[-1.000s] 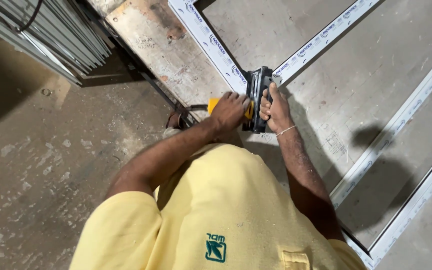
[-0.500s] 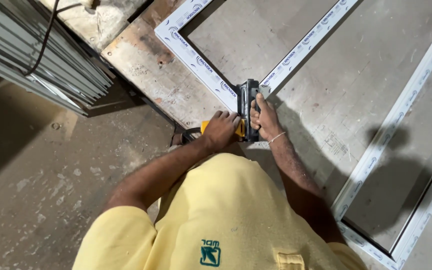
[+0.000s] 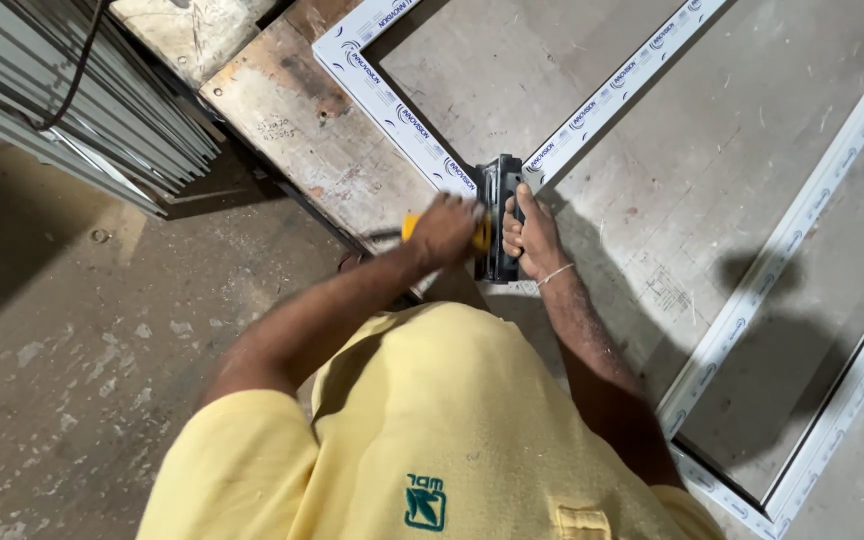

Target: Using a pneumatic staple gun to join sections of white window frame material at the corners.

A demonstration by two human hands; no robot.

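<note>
1. A stack of grey profiles (image 3: 72,90) is seen at the far left, with a dark cable (image 3: 77,70) hanging over it.
2. A concrete floor (image 3: 62,350) is seen below the stack, dusty and partly in shadow.
3. A worn board (image 3: 302,130) is laid beside the stack, and one side of a white frame (image 3: 392,110) rests on it.
4. A yellow handle (image 3: 410,228) is gripped by the left hand (image 3: 444,230); the fingers are closed around it, and the hand is blurred.
5. A black tool (image 3: 500,215) is set on the frame's corner, just right of the yellow handle and touching it.
6. The black tool is held by the right hand (image 3: 530,235), with the fingers wrapped on its right side and a thin band worn at the wrist.
7. The frame's other side is seen running up and to the right from the corner.
8. A yellow shirt (image 3: 432,440) fills the lower middle of the view.
9. A second frame (image 3: 802,290) lies at the far right, well apart from the hands, with bare floor inside it.
</note>
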